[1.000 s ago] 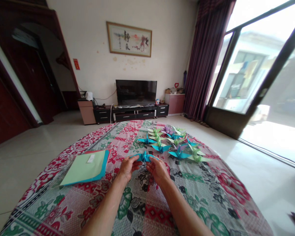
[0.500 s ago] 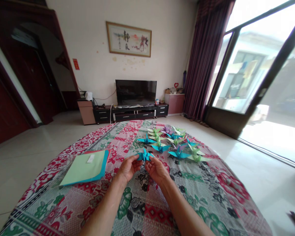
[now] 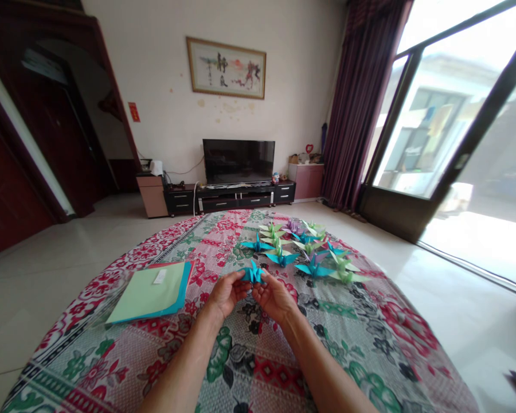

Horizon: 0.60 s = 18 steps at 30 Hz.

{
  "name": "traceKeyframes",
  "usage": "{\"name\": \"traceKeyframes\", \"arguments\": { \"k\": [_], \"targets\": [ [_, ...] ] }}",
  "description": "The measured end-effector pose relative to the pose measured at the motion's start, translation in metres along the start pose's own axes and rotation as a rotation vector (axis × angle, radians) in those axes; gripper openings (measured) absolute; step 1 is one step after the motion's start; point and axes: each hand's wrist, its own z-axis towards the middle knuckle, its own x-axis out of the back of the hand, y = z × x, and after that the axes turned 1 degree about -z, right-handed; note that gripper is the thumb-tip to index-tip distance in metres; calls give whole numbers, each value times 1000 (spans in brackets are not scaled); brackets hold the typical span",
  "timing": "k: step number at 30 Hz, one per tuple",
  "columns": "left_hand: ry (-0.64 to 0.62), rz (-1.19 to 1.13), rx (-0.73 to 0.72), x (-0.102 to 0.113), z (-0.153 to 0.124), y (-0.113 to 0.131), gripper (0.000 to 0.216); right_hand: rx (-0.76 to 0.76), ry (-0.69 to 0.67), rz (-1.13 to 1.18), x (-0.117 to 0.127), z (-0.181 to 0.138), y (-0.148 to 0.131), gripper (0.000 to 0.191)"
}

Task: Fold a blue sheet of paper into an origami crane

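My left hand (image 3: 226, 295) and my right hand (image 3: 274, 297) meet over the middle of the flowered cloth (image 3: 370, 338), both pinching a small teal paper crane (image 3: 253, 273). The fingertips of both hands close on its body from either side, and its wings stick up between them. Just beyond lies a cluster of several finished paper cranes (image 3: 303, 249) in teal, green and purple. A stack of coloured paper sheets (image 3: 151, 291), light green on top, lies to the left of my left hand.
The cloth covers a round table with tiled floor all around. A television on a dark low cabinet (image 3: 238, 195) stands against the far wall. A large glass door (image 3: 464, 143) and dark curtains (image 3: 361, 103) are to the right.
Both hands have drawn closer together on the teal crane, whose wings were spread wider a second ago. The hands and crane have shifted slightly up and away.
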Motion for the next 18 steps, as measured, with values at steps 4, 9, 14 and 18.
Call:
{"name": "traceKeyframes", "arguments": {
  "k": [4,9,14,18],
  "targets": [
    [0,-17,0,3,2,-1,10,-1,-54,-23,0,-3,-2,36],
    [9,-70,52,2,0,1,10,-34,-52,-32,1,-2,-2,26],
    [-3,-156,84,-1,-2,3,13,-67,13,24,4,1,2,20],
    [-7,-189,86,-1,-2,3,16,-72,46,31,3,2,2,16]
  ]
}}
